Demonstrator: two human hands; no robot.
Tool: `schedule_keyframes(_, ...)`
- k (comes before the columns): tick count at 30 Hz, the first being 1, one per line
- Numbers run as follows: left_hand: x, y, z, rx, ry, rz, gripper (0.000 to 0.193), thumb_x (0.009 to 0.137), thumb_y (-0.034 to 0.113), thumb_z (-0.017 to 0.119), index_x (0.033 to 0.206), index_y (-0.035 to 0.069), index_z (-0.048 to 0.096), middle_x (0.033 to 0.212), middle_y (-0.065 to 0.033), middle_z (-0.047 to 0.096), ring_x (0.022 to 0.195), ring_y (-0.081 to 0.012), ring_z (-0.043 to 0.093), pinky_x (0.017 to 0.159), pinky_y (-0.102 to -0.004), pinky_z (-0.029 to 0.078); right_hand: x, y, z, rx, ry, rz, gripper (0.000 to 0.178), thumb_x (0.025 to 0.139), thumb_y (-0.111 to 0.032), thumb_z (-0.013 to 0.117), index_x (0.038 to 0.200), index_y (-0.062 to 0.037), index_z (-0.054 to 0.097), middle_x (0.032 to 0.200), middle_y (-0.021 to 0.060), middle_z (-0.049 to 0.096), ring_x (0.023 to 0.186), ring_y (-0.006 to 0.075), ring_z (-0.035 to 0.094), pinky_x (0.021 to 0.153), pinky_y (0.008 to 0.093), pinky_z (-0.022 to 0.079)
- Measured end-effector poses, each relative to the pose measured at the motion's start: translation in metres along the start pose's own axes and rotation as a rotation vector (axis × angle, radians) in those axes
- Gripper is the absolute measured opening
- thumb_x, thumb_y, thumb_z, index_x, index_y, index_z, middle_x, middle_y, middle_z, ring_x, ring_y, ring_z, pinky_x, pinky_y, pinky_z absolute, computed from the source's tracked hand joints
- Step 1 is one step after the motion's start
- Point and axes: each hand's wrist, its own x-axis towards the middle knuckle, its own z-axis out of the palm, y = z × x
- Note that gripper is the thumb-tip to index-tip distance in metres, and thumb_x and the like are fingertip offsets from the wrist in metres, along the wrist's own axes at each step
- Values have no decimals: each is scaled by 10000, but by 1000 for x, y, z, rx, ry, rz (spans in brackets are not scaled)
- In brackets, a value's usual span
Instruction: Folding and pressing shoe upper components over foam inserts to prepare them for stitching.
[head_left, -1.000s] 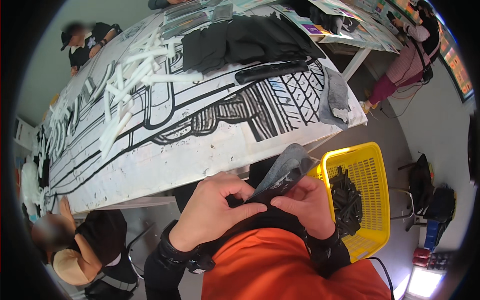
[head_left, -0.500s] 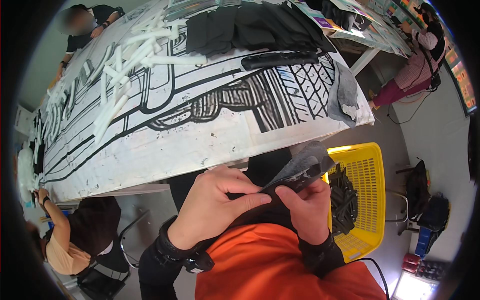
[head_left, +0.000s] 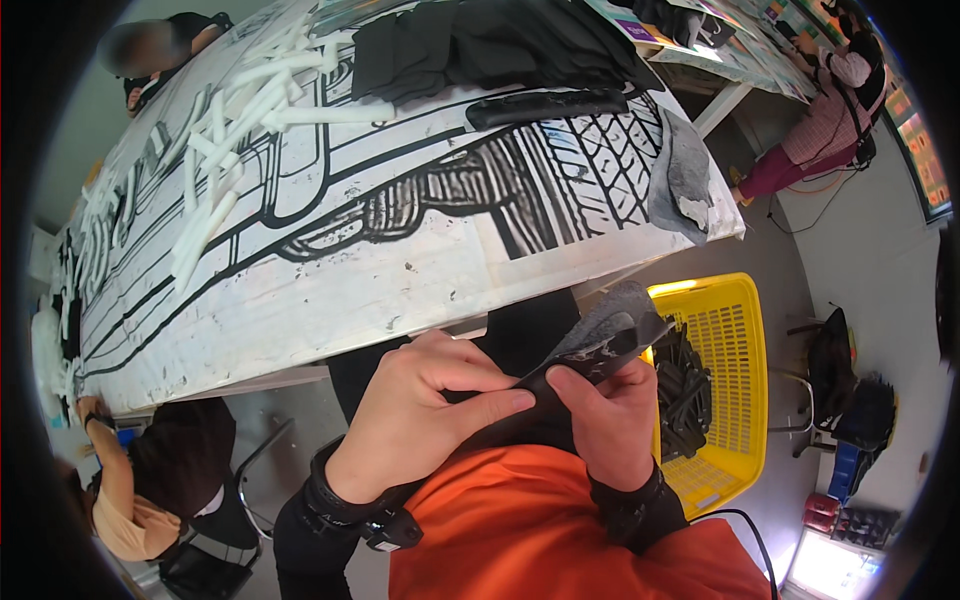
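Over my lap, my left hand (head_left: 425,415) and my right hand (head_left: 612,420) both pinch a black, flexible sheet (head_left: 610,325) between thumbs and fingers. The sheet is bent over on itself. Its far end stands up in a curl with a grey, fuzzy-looking face and a shiny, pale-flecked patch. My thumbs press on its near part, and the fingers beneath are mostly hidden. Beyond my hands, a long black roll (head_left: 545,108) lies on the table (head_left: 430,290) in front of a spread pile of flat black pieces (head_left: 500,45).
A yellow basket (head_left: 742,380) holding several black rolls (head_left: 683,395) stands right of my right hand. White rolls (head_left: 250,115) lie heaped on the table's left, and a grey sheet (head_left: 685,180) at its right corner. Other people are at the left and far right.
The whole view has shifted slightly. My hands keep nearly the same hold on the black sheet. The person at the far left leans lower over the table.
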Motion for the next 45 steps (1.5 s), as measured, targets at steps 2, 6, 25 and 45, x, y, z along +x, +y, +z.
schedule_keyframes(2,1,-1,1,-6,-5,-4,173,804,197,894,891,69,817,850,-39,753,814,-219,636,790,-327,504,1,1,-1,-2,-10,-18,147,870,52,812,1005,12,770,898,30,773,767,43,683,678,187,538)
schedule_keyframes(6,2,1,-3,26,-63,-21,184,796,120,901,912,22,798,877,-50,728,874,-174,631,800,-309,489,2,5,-2,-29,-25,-32,143,876,51,806,1008,10,771,903,30,773,779,46,684,691,189,540)
schedule_keyframes(25,-3,48,-12,171,159,208,227,793,19,818,1013,64,780,965,-50,639,867,-180,589,818,-285,474,2,-16,-37,20,-379,-49,427,845,45,835,1239,70,673,1208,108,718,1133,167,669,999,327,543)
schedule_keyframes(45,22,56,-2,343,41,401,135,812,23,753,883,59,645,870,-54,549,847,-222,549,764,-333,451,-1,-20,-20,-117,-294,-68,287,897,15,811,1159,67,705,1094,78,748,999,119,686,909,282,560)
